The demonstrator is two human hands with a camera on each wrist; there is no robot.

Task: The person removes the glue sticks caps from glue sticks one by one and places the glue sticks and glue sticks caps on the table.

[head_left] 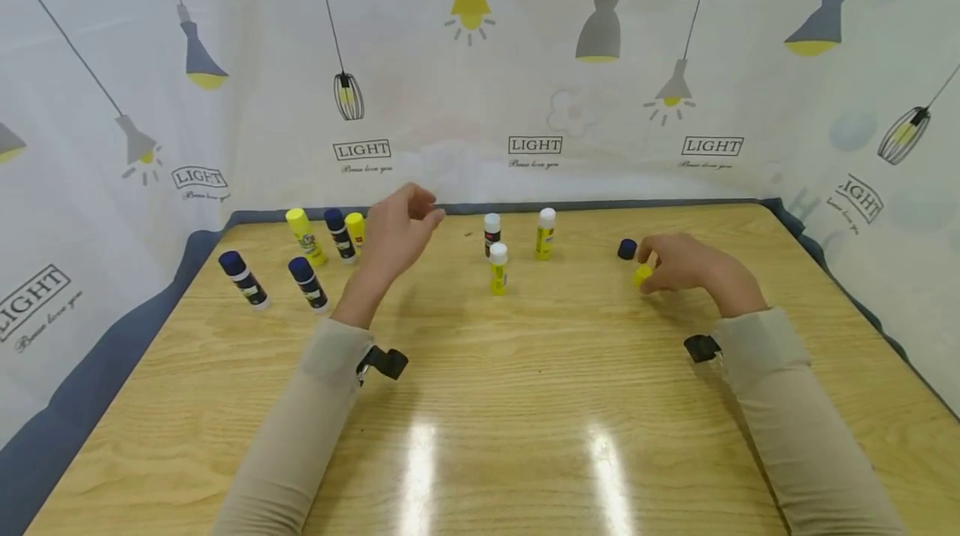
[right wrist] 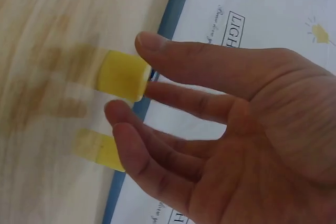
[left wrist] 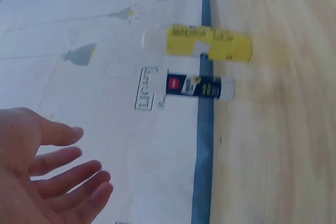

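Yellow, apparently plastic, the cap (head_left: 642, 275) sat on the table (head_left: 525, 353) with the right hand (head_left: 686, 262) loosely parted around it, contact unclear; likely light, stiff and slick, it suited a sideways pinch. A navy cap (head_left: 627, 249) stood nearby; the left hand (head_left: 397, 232), relaxed, empty, hovered near glue sticks (head_left: 303, 236).

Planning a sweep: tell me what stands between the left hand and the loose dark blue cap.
A dark glue stick and two yellow glue sticks, all pale-capped, as the head view shows.
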